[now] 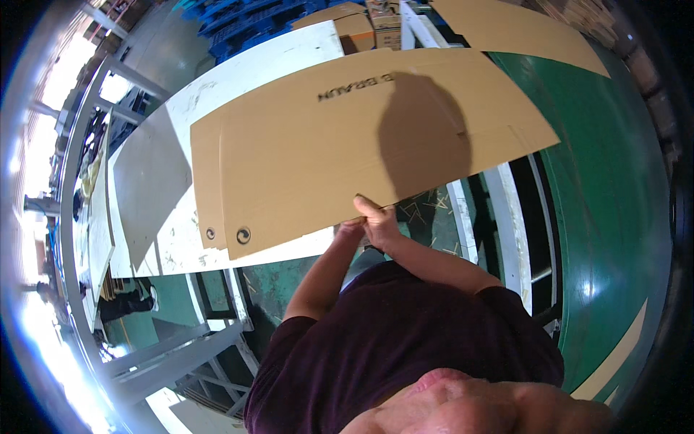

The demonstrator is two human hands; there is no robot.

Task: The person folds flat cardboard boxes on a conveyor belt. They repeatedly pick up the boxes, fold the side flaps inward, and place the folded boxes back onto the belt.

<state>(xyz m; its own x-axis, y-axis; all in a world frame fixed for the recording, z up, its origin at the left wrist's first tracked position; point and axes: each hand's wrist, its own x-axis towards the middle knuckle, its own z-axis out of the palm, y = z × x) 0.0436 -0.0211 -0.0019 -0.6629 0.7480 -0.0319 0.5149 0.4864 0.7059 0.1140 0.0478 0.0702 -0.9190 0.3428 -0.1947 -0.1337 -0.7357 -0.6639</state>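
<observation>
A large flat brown cardboard sheet (pixel 303 159), with crease lines, dark print and two round marks, lies partly over a white tabletop. Its right part reaches out past the table. Midway along the near edge, my right hand (pixel 381 223) grips the sheet, thumb on top and fingers underneath out of sight. Close against it, my left hand (pixel 351 227) pinches the same edge, with most of its fingers hidden below the cardboard. The shadow of a head falls on the sheet's right half.
Under the sheet, the white tabletop (pixel 152 188) shows stains. White metal frame bars (pixel 510 217) stand at the right, over green floor (pixel 600 217) with scattered scraps. Blue pallets (pixel 238 29) and cardboard boxes (pixel 354 32) are at the back. Another cardboard sheet (pixel 528 29) lies far right.
</observation>
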